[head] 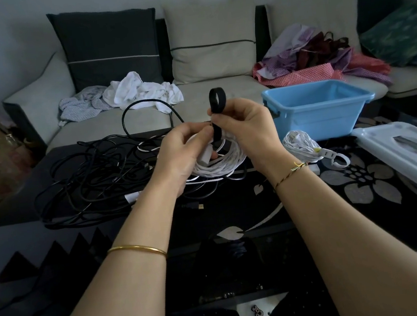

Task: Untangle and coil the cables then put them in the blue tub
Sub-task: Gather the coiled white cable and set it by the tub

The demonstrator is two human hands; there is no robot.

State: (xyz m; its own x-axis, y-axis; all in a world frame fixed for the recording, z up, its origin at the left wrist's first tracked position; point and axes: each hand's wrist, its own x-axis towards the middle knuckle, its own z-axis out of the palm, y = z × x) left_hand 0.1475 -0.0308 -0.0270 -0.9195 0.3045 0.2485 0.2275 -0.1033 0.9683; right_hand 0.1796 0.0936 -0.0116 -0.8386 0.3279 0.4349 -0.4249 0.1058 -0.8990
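Right hand (244,124) pinched the black strap (217,101), thumb and fingers clamped on it, its looped end standing up above the knuckles. Left hand (183,150) curled round the white coil (219,165), holding it raised at frame centre. Both forearms reached in from the bottom edge, wrists close together. One tangle of black cables (87,183) sprawled left of centre on the dark table (287,211), one loop rising past the far edge. A second white coil (302,146), already bundled, lay right of the hands. One blue tub (328,114) stood open at right centre, apart from both hands. One white lid (395,145) lay flat near the right edge.
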